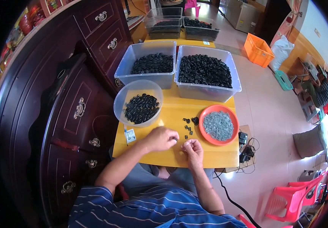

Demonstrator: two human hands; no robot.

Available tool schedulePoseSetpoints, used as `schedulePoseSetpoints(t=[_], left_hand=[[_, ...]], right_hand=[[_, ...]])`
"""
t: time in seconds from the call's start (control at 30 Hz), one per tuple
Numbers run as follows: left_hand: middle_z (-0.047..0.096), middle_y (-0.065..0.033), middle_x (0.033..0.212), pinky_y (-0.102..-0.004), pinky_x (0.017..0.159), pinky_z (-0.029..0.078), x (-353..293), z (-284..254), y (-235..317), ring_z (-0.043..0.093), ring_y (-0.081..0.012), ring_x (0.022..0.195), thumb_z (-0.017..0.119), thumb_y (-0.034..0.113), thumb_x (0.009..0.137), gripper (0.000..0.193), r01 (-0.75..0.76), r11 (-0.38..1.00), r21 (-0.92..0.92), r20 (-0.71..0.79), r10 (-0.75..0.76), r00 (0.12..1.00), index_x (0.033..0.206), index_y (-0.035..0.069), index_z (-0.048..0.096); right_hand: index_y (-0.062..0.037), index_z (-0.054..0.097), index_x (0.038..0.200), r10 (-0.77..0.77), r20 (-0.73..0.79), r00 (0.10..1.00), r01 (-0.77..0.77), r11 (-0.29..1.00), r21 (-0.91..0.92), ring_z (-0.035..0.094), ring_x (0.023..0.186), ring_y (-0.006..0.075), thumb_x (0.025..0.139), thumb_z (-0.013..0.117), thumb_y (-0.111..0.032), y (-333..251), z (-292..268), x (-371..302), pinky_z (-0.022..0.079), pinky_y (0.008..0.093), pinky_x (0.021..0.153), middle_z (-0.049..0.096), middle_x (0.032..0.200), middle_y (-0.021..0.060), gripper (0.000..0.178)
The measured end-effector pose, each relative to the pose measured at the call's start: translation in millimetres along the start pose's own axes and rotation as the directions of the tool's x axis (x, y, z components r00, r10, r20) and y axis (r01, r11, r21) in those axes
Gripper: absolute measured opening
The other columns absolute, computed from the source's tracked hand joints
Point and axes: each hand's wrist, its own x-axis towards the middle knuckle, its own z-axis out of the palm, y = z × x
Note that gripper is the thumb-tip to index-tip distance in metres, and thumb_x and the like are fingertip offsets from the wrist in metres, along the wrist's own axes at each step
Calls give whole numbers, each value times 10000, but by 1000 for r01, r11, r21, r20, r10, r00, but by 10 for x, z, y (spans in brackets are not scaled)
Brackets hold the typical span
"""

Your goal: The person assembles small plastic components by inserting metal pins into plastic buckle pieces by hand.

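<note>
My left hand [161, 139] is closed over the yellow table [160, 157], pinching a small black part [175, 139] at its fingertips. A little to the right, my right hand [194, 152] has thumb and finger pressed together; whatever they hold is too small to make out. Just beyond the hands lie several loose black plastic parts [188, 128]. An orange-red plate [235, 133] heaped with small clear pieces [218, 125] stands right of them. On the left is a round clear tub [118, 102] with black parts [141, 108] in it.
Two clear bins, a left one [145, 78] and a right one [205, 94], hold black parts at the table's far side. A dark wooden cabinet [63, 125] borders the left. Black adapters and cables [246, 153] lie right of the table. An orange crate [258, 50] stands on the floor.
</note>
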Motion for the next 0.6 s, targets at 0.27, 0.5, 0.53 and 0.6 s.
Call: schedulePoseSetpoints(t=[0.27,0.5,0.53,0.6], left_hand=[[728,-125,931,-342,757,564,678,-1378,-445,702,-218,789,653,72,891,396,-32,998,-59,-647,-14,763,1280,16,603],[755,-113,912,-309,751,564,466,-1149,-590,716,-169,801,675,68,904,252,-11,980,-200,-638,-121,761,1151,24,703],[754,-107,880,-309,735,560,358,-1041,-592,718,-166,793,681,71,901,214,46,981,-188,-591,-150,792,1105,16,713],[753,-100,848,-309,719,556,168,-873,-636,721,-162,786,687,73,897,178,110,978,-178,-538,-191,821,1059,7,723]], right_hand=[[-60,584,1011,3,52,999,-1,999,-33,623,809,103,990,649,-97,17,-1,-25,497,249,790,635,887,6,78],[-47,578,1013,-23,60,998,27,997,-71,620,829,107,1000,625,-91,29,-37,0,500,256,802,635,895,18,66],[-47,578,1013,-14,54,998,18,997,-71,620,829,107,1000,625,-91,40,-47,5,500,256,802,635,895,18,66],[-40,576,1018,-32,83,996,42,992,-122,619,832,108,1003,624,-96,59,-64,9,499,261,813,637,892,23,76]])
